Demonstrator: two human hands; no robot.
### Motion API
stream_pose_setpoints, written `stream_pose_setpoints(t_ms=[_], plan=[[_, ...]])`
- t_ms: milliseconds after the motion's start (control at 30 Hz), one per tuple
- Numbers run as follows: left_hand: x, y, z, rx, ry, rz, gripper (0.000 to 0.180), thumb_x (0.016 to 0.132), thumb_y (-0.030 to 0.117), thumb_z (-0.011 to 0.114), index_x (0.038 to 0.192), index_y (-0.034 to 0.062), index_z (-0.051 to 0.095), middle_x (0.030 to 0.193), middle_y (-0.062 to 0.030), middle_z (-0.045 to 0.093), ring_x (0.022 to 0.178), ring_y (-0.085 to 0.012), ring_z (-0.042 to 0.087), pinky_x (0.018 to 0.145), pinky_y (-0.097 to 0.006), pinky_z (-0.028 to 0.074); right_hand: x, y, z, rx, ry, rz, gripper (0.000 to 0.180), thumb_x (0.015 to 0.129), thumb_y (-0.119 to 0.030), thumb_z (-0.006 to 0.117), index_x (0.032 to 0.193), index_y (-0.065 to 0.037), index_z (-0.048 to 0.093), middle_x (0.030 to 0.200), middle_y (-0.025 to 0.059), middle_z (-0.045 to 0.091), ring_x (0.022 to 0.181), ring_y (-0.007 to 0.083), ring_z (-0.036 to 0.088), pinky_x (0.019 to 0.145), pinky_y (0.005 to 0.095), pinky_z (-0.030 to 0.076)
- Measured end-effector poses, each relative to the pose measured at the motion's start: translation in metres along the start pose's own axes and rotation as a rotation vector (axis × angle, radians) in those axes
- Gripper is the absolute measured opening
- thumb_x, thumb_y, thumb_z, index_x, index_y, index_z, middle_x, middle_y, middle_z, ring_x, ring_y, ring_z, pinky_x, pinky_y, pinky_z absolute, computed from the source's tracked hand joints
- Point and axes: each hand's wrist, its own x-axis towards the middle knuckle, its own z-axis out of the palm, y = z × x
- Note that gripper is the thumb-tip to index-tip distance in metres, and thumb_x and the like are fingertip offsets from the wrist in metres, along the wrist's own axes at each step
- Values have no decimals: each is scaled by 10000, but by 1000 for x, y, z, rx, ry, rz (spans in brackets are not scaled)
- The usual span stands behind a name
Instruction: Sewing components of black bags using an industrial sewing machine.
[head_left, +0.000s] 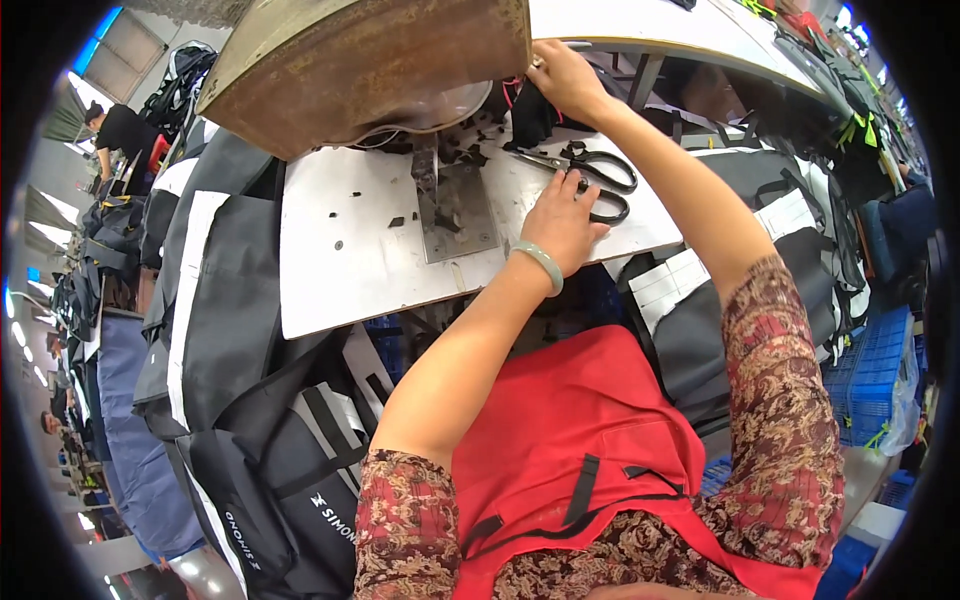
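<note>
A pair of black-handled scissors (600, 185) lies on the white sewing table (340, 250), right of the needle area. My left hand (562, 222), with a pale green bangle (540, 264) at its wrist, rests palm down against the scissors. Its fingers are stretched over their near side, not through the loops. Farther back, my right hand (570, 82) reaches to the right end of the old brown sewing machine (400, 70). Its fingertips are partly hidden there, above a bunch of black fabric (535, 118). Below the needle, the metal plate (460, 215) carries black scraps.
Black bags with white strips (230, 290) hang at the table's left. More black bag panels (750, 270) are heaped on the right, near blue crates (870, 370). A red apron (570, 420) covers my lap. A person (125, 140) works at far left.
</note>
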Motion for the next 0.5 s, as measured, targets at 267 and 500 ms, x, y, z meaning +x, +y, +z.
stream_pose_setpoints(t_ms=[267,500], plan=[[-21,9,-6,-163,183,115,476,849,183,686,1289,51,558,1410,-206,438,1324,-364,414,1101,-420,347,-158,-24,-85,284,-64,226,327,881,-77,630,1206,-91,650,1092,84,650,934,182,624,797,298,494],[-148,37,-24,-589,223,43,190,838,56,676,1023,11,672,1071,-153,651,999,-314,634,879,-355,512,-170,-14,-72,-209,-262,103,421,840,-228,687,1241,-114,626,1198,147,623,1142,334,561,991,416,437]])
